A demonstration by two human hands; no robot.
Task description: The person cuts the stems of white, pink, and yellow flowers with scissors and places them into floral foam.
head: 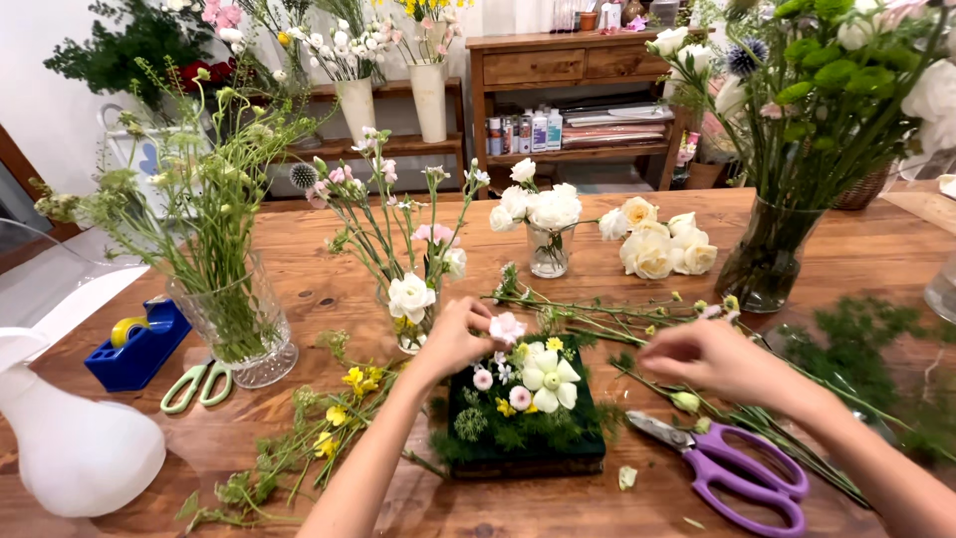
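On the wooden table (299, 259), left hand (453, 339) pinched a pink bloom (507, 327) above the foam block (528, 453); right hand (712, 359), fingers together, gathered cut stems (597, 324); seating it calls for gentle pressure.

Your left hand (453, 339) pinches a small pale pink flower (507, 327) by its short stem, holding it just above the far edge of the dark green floral foam block (525, 448). The block lies flat on the wood, studded with a large white bloom, small pink and yellow blossoms and greenery. Your right hand (712, 359) rests on loose green cut stems (597, 321) beside it.
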